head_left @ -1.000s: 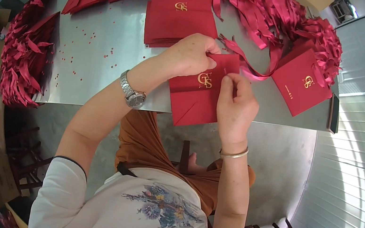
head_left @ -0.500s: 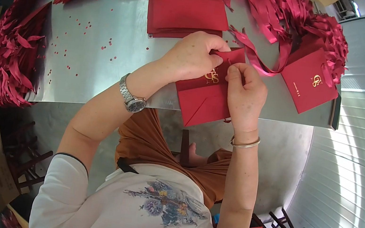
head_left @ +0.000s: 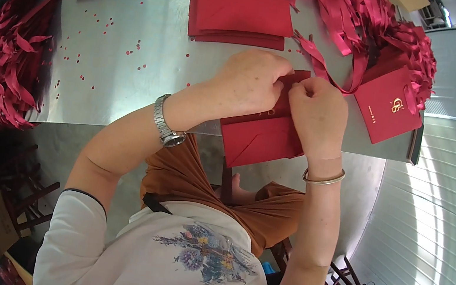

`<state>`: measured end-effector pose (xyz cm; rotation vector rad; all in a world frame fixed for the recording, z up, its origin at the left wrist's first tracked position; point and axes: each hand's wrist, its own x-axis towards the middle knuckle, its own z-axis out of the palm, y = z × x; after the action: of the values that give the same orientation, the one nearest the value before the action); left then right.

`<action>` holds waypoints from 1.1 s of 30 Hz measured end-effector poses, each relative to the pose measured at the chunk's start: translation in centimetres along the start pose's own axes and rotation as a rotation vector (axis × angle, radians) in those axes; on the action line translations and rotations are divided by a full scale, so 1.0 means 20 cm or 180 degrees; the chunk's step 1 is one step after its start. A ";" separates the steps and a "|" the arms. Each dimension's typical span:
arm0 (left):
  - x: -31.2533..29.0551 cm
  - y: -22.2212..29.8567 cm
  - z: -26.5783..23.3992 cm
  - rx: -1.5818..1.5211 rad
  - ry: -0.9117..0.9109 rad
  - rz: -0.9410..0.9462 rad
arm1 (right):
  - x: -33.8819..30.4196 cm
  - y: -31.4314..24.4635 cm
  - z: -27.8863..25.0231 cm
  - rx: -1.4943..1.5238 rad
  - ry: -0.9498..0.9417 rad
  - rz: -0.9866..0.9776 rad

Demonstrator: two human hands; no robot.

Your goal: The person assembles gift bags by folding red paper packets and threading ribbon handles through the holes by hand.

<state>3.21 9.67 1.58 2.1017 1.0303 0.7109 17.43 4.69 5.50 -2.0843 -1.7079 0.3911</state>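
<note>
A flat red paper bag [head_left: 261, 142] with gold print and a folded bottom flap lies at the table's front edge, its lower end sticking out over it. My left hand [head_left: 250, 80], with a watch at its wrist, is closed on the bag's upper part from the left. From the right, my right hand [head_left: 321, 112], with a bangle at its wrist, pinches at the same part, thumb and forefinger together. The fingertips of both hands nearly meet and are partly hidden, so any small thing between them does not show. Most of the gold print is covered by my hands.
Beyond my hands lies a stack of red bags [head_left: 242, 13]. Dark pink ribbons [head_left: 343, 20] heap at the far right, beside another red bag [head_left: 385, 111]. Ribboned bags [head_left: 17, 61] stand at the left edge. Small red paper dots [head_left: 139, 45] litter the metal table [head_left: 154, 80].
Both hands have shifted slightly right and toward me along with the bag. The right hand has turned over, its back now facing up, and more of the gold print is covered.
</note>
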 end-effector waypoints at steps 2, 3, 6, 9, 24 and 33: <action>0.00 -0.02 0.02 0.0125 -0.0001 0.0033 | -0.01 -0.06 0.01 -0.1024 0.0053 -0.0147; 0.01 -0.02 0.03 -0.0013 0.0007 -0.0028 | -0.02 -0.08 0.01 -0.1030 0.0051 -0.0150; 0.00 -0.02 0.03 -0.0102 0.0027 -0.0053 | -0.01 -0.07 0.01 -0.1492 -0.0012 -0.0268; 0.00 -0.02 0.03 0.0070 -0.0027 -0.0053 | 0.02 0.02 0.03 -0.0598 0.0014 -0.0479; 0.02 -0.03 0.00 -0.0251 -0.0046 0.0179 | -0.02 0.02 0.00 -0.0494 -0.0028 -0.0646; 0.07 -0.04 -0.12 -0.1412 -0.0507 -0.0231 | -0.07 0.09 0.03 0.0325 0.0138 -0.1049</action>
<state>1.88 11.91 2.58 1.6982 0.7739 0.6548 18.34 3.08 3.98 -1.6883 -1.9192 0.3201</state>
